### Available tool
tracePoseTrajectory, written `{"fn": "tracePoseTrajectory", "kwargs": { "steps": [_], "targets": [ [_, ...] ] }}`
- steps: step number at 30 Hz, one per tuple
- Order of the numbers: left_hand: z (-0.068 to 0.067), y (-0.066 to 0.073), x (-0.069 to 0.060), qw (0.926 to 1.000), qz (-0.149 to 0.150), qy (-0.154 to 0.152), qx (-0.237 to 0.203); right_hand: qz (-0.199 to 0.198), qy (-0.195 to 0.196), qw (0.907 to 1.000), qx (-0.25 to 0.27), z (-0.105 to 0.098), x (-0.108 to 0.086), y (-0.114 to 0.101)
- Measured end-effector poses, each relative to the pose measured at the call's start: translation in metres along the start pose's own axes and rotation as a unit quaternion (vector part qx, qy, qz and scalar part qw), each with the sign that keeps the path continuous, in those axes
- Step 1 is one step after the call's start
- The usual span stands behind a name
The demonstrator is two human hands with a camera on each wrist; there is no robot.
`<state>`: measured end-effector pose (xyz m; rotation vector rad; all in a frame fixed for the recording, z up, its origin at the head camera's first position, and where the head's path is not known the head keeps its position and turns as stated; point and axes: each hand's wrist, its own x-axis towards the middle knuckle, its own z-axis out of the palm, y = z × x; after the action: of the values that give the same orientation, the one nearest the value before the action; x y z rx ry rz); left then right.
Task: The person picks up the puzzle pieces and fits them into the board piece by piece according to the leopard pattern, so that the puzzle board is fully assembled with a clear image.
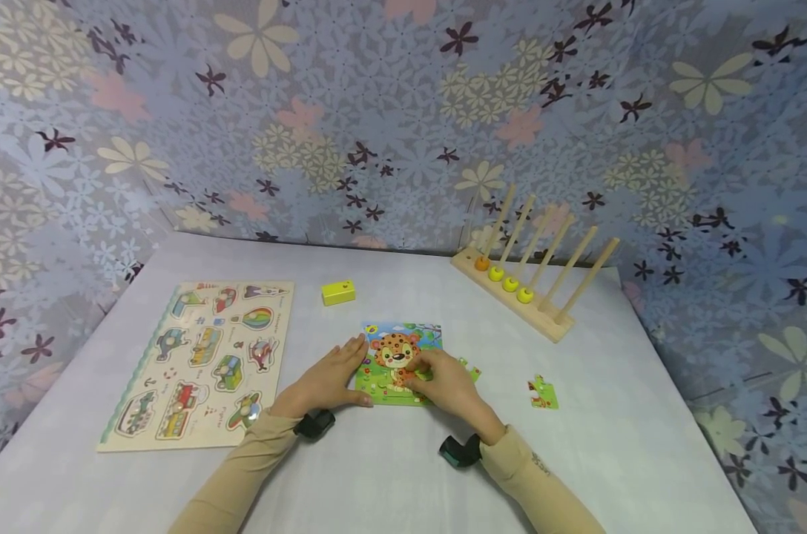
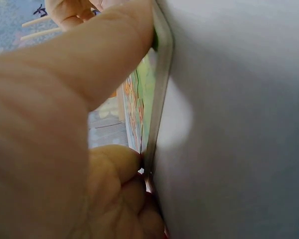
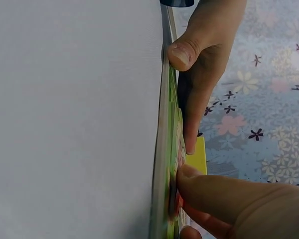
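A leopard jigsaw puzzle [image 1: 385,343] in a flat tray lies in the middle of the table. My left hand [image 1: 328,377] rests along its left side, fingers extended and thumb at the near left corner; the left wrist view shows that thumb [image 2: 97,62] against the tray's edge. Over the lower right of the picture, my right hand [image 1: 449,384] pinches a puzzle piece [image 3: 180,130] between thumb and fingers. In the right wrist view the piece sits slightly raised above the board, and the fingers partly hide it. One loose green piece [image 1: 475,372] shows just beyond the right hand.
Farther right lies another loose piece [image 1: 544,393]. A large wooden vehicle puzzle board [image 1: 226,411] covers the left of the table. A yellow block [image 1: 339,294] stands behind the jigsaw. At the back right is a wooden peg rack [image 1: 550,325] with orange and yellow beads.
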<state>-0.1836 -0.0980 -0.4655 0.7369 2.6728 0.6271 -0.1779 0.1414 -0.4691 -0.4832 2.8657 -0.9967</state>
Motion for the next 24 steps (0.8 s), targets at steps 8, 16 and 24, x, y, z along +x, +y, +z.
{"fn": "tracePoseTrajectory", "kwargs": {
  "steps": [8,16,24],
  "targets": [
    [0.003,-0.004,0.001,0.9999,0.01,0.01,0.009,0.016,-0.012,0.9997,-0.01,-0.001,0.001,0.0],
    [-0.001,-0.002,0.0,0.9999,0.008,0.007,0.006,0.013,-0.015,0.9995,0.024,-0.004,0.003,0.002],
    [0.0,-0.001,0.001,0.9999,0.008,0.008,-0.001,0.034,0.028,0.995,0.09,-0.035,0.0,0.028]
  ]
}}
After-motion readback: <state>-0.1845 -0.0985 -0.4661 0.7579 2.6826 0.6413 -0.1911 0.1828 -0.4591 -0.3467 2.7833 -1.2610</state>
